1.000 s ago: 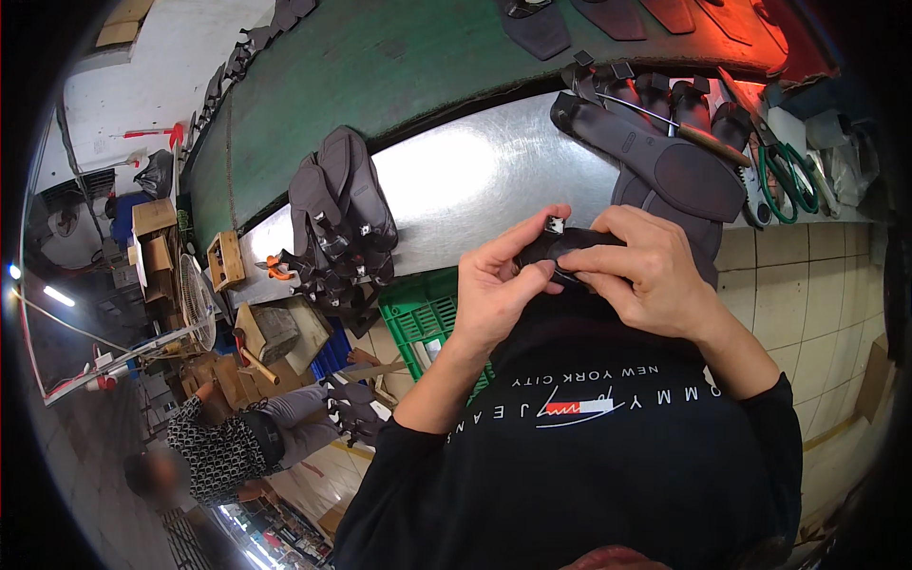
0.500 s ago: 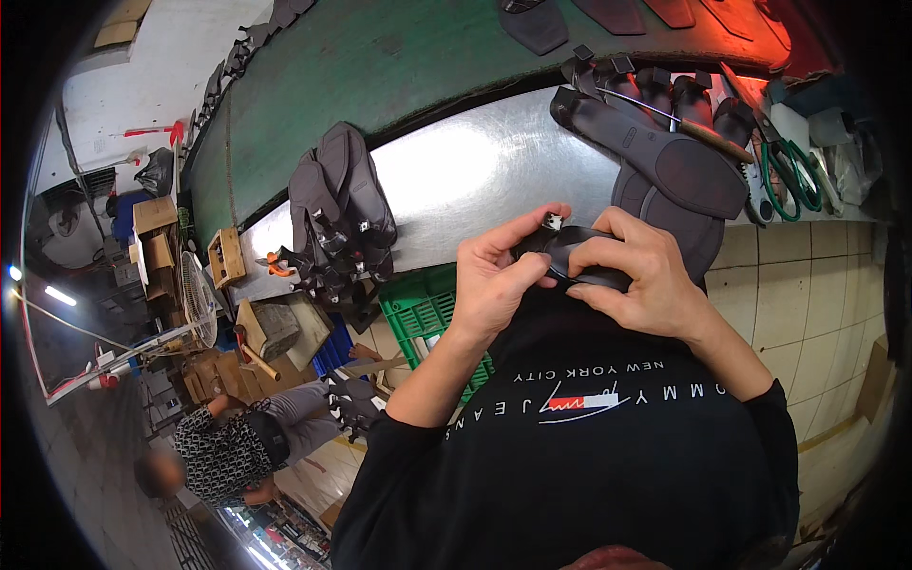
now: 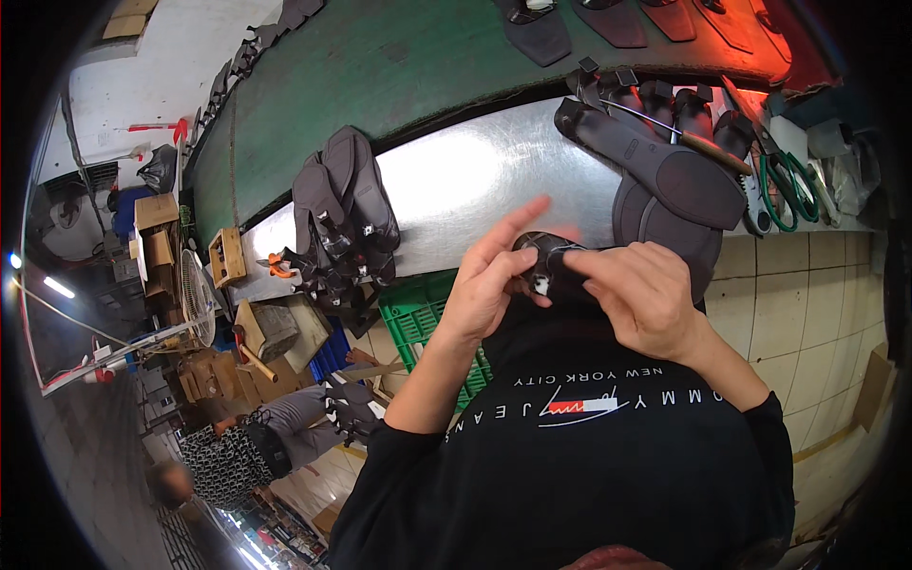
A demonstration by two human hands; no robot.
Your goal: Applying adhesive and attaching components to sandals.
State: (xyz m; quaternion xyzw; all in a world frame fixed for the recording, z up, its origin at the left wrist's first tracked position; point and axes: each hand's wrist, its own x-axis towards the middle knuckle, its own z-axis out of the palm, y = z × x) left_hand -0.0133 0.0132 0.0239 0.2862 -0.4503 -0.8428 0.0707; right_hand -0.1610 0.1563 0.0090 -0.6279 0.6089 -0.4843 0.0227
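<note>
Over the near edge of the shiny metal bench (image 3: 475, 180), in the head view, both hands meet on a small dark shoe piece (image 3: 549, 266) held close to the chest. The left hand (image 3: 489, 285) pinches its left side with thumb and lower fingers while the index finger sticks out straight, off the piece. The right hand (image 3: 646, 299) is curled over the right side, fingertips pressing down on its top edge; how tightly it closes underneath I cannot tell. A small pale spot shows on the piece between the two hands.

On the bench to the left lies a bundle of dark sandals (image 3: 342, 223), well apart from the hands. To the right, just beyond the right hand, lie dark soles (image 3: 665, 171) with a wooden-handled tool (image 3: 703, 147) across them, and green-handled scissors (image 3: 784, 190) further right.

The step in hand looks like fitting or pressing a strap part by finger. The next move seems to call for firm, even pressure while both hands hold the piece steady.
</note>
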